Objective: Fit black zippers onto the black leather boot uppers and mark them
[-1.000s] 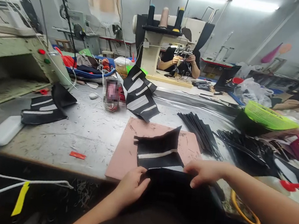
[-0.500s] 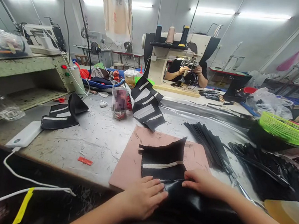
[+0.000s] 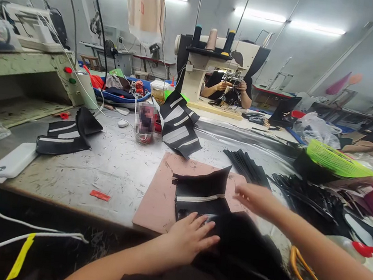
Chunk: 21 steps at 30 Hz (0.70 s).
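Observation:
My left hand [image 3: 192, 238] lies with spread fingers on a black leather-like piece [image 3: 203, 184] that has a pale strip across it. The piece rests partly on a pink board [image 3: 155, 195], and its lower part folds toward my lap, where dark material hides its edge. My right hand [image 3: 255, 199] hovers over the board's right side, apart from the piece, its fingers stretched out to the left and slightly blurred. I see nothing in it. Beyond that hand lies a stack of thin black strips [image 3: 246, 167].
Black panels with white strips [image 3: 181, 128] lie behind the board and at left [image 3: 65, 135]. A white power bank [image 3: 12, 160] sits near the front edge. At right are a green basket [image 3: 335, 159] and orange-handled scissors [image 3: 308, 273]. A co-worker's hands [image 3: 233, 86] work at a sewing machine [image 3: 194, 69].
My right hand has let go of the black piece and lifted up and to the right. My left hand stays on the piece, its fingers wider apart. The view has shifted slightly right.

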Available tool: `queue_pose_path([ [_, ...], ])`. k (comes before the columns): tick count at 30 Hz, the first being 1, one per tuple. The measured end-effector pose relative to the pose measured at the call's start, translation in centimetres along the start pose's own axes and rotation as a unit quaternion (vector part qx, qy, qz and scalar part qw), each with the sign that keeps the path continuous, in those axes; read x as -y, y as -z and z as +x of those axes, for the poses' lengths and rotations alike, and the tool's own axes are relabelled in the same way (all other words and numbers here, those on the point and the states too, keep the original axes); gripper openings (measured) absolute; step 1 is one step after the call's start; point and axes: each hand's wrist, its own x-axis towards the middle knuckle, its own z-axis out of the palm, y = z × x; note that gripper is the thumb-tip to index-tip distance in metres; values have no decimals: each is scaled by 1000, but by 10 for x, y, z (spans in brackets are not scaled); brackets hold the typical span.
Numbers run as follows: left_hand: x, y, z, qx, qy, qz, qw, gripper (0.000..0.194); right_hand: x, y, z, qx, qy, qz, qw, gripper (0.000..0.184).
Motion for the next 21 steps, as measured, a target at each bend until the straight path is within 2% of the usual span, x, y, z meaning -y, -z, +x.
queue_pose_path([
  [2,0,-2,0,2,-6,-11,1000,47,20,27,0,-73,11,78,994,24],
  [4,-1,-3,2,-7,-10,-18,1000,47,53,43,2,-34,41,209,976,22],
  [5,-2,-3,3,-18,-8,-20,1000,46,72,46,6,10,42,296,954,23],
  [7,-3,-3,6,-40,13,-24,999,46,106,39,16,83,0,482,872,26],
  [8,-4,-4,8,-45,22,-30,998,46,119,32,23,92,-25,541,835,26],
  [9,-4,-5,9,-48,28,-35,998,46,127,23,31,85,-38,569,817,25],
  [10,-4,-7,9,-50,30,-40,997,45,130,14,38,59,-43,566,821,24],
  [11,-5,-10,9,-57,26,-43,997,44,129,6,44,15,-42,538,842,21],
  [13,-5,-16,6,-83,11,-44,995,43,117,-5,51,-67,-29,428,901,16],
  [14,-5,-18,4,-103,5,-47,994,41,108,-8,52,-85,-22,363,928,15],
  [15,-5,-19,0,-127,0,-54,990,40,100,-9,51,-78,-12,303,950,14],
  [17,-1,-16,-6,-181,-13,-95,979,34,88,-11,43,-6,20,215,977,14],
  [19,8,-9,-11,-254,2,-151,955,28,83,-13,32,74,66,170,981,19],
  [21,25,0,-12,-318,85,-189,925,25,83,-17,23,120,92,149,977,31],
])
